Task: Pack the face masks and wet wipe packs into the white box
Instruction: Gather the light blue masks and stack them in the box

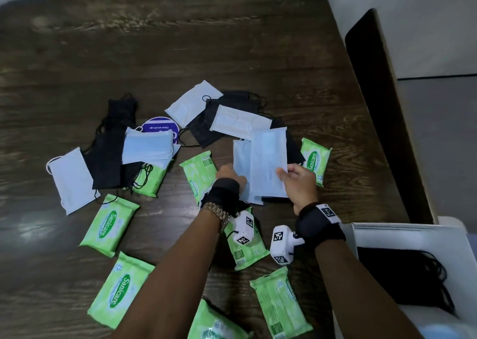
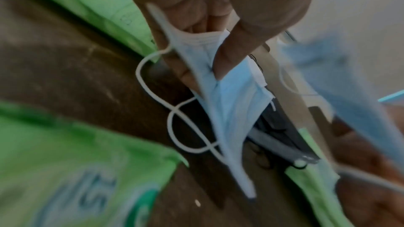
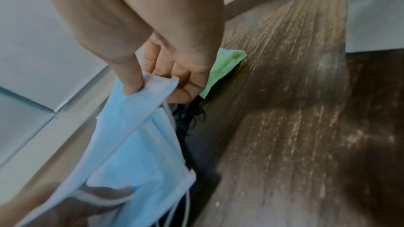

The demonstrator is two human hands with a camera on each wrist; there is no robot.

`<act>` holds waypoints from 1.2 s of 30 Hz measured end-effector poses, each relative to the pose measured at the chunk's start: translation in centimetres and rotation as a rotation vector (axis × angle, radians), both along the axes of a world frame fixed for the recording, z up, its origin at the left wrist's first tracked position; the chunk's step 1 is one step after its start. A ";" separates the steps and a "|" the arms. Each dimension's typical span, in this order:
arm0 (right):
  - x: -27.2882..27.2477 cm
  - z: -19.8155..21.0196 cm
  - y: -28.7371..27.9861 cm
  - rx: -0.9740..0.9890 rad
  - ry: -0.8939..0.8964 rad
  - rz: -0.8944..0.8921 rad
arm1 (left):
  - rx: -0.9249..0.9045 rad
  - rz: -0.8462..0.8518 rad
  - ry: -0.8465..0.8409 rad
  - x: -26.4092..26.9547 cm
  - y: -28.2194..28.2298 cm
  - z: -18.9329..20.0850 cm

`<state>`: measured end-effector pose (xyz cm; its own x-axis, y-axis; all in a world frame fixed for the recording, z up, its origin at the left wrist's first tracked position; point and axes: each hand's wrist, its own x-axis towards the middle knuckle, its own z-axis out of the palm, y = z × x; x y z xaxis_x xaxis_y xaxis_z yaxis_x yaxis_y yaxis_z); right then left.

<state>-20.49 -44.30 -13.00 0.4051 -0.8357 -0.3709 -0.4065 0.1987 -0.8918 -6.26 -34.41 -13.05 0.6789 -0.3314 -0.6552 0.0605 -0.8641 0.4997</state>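
Blue face masks (image 1: 267, 163) are pinched by the left hand (image 1: 228, 177) and the right hand (image 1: 300, 181) above the table (image 1: 180, 49), left of the white box (image 1: 413, 238)

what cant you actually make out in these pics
- How many blue masks both hands share: head view, layers overlap.
- White box contents: head view, frame edge crops it; only black masks show.
- Purple round label: head view, covered by masks, text too small.
- Left hand fingertips: head view, under masks.
- Green wipe pack print: left wrist view, blurred.
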 end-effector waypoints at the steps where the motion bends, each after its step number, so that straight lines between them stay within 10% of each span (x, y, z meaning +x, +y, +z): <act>1: 0.2 0.0 0.0 0.029 0.006 0.009 | -0.061 0.018 0.030 -0.5 0.3 0.0; 7: -0.2 -1.9 1.3 -0.081 0.197 0.189 | -0.433 0.371 0.291 -3.3 2.5 0.3; 13: 0.3 -2.0 3.9 -0.071 0.182 0.273 | -0.492 0.313 0.155 -5.0 6.0 1.0; 21: 1.9 -2.3 5.5 -0.012 0.584 0.276 | -0.517 0.448 0.201 -5.0 12.9 0.3; 29: 0.8 -0.5 9.1 -0.175 0.292 0.146 | -0.711 0.762 0.371 -5.8 16.6 1.6; 36: -1.7 7.9 9.8 0.053 -0.367 0.142 | -0.790 0.996 0.456 -4.7 18.1 4.2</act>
<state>-22.21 -34.48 -5.13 0.6291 -0.7453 -0.2206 -0.0890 0.2129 -0.9730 -10.98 -16.35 -8.84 0.6244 -0.2192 -0.7497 0.7809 0.1510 0.6062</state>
